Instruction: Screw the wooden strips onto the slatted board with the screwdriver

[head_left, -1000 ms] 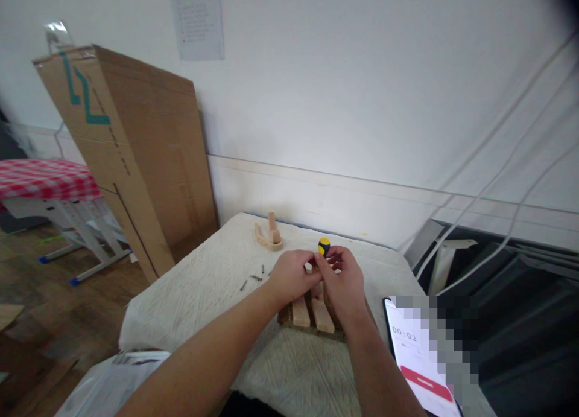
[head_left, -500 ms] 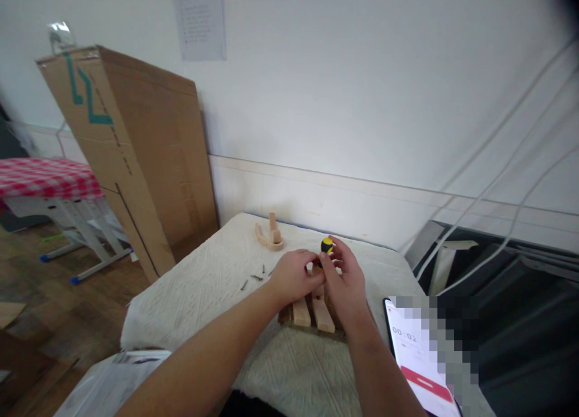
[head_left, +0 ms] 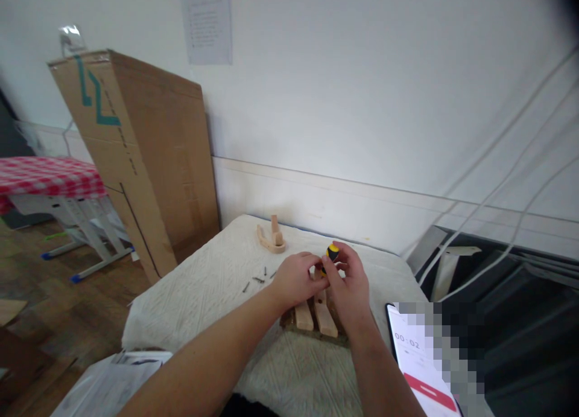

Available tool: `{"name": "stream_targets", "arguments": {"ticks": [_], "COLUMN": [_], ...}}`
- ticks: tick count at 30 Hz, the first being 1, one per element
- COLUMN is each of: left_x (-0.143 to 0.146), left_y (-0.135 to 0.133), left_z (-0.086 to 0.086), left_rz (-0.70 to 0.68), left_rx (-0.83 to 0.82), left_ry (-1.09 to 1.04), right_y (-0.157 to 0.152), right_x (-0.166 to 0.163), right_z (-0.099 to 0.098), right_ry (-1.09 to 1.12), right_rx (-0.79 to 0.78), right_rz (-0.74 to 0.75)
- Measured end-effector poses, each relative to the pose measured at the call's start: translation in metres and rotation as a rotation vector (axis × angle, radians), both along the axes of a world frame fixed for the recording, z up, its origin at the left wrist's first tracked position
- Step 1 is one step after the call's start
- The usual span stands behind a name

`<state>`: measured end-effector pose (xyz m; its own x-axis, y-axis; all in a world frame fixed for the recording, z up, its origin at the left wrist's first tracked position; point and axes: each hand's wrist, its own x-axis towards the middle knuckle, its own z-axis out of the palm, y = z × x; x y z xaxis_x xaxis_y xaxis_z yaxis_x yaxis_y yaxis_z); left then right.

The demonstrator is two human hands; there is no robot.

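Observation:
My left hand (head_left: pixel 295 280) and my right hand (head_left: pixel 347 284) meet over a small wooden slatted piece (head_left: pixel 312 317) lying on a white-cloth table (head_left: pixel 212 284). My right hand's fingers curl round a screwdriver with a yellow-and-black handle (head_left: pixel 332 252), held upright above the wood. My left hand is closed in a pinch at the screwdriver's lower end, right against the wood; what its fingertips hold is hidden. Several dark screws (head_left: pixel 257 278) lie just left of my left hand.
A curved wooden part (head_left: pixel 271 238) sits at the table's far side. A phone with a timer screen (head_left: pixel 420 362) lies at the right front. A tall cardboard box (head_left: pixel 136 151) leans on the wall to the left. White cables (head_left: pixel 497 163) hang right.
The view has shifted slightly. My right hand has settled its fingers lower round the screwdriver handle; my left hand stays pinched at its base.

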<state>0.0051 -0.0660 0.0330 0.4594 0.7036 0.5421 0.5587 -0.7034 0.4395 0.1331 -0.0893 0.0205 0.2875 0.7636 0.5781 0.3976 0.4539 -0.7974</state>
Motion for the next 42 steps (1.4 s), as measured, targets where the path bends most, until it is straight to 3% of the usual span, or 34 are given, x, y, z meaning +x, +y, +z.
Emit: {"name": "stream_targets", "arguments": {"ticks": [9,17,22,29,36,42], "left_x": [-0.0007,-0.0016,-0.0015,-0.0016,-0.0022,-0.0021], "left_y": [0.0001,0.0029,0.0015,0.0018,0.0007,0.0012], "left_z": [0.0002,-0.0023,-0.0012,-0.0019,-0.0004,-0.0005], "left_rz": [-0.030,-0.024,-0.077,-0.028,-0.072,0.011], "left_rx": [0.003,-0.006,-0.018,-0.009,-0.014,-0.021], "left_ry": [0.024,0.006,0.004,-0.002,0.015,0.002], "right_y": [-0.0031,0.0004,-0.0025,0.0015,-0.0010,0.0034], "right_x": [-0.0006,0.0013,0.0018,-0.0001,-0.0005,-0.0028], "right_z": [-0.0015,-0.0014,-0.0039,-0.0034,-0.0055,-0.0055], "right_ry": [0.001,-0.068,-0.013,0.024,-0.004,0.024], "right_rx": [0.000,0.058,0.068,0.029,0.004,0.038], "right_rz": [0.026,-0.052,0.034,-0.029,0.033,-0.024]}}
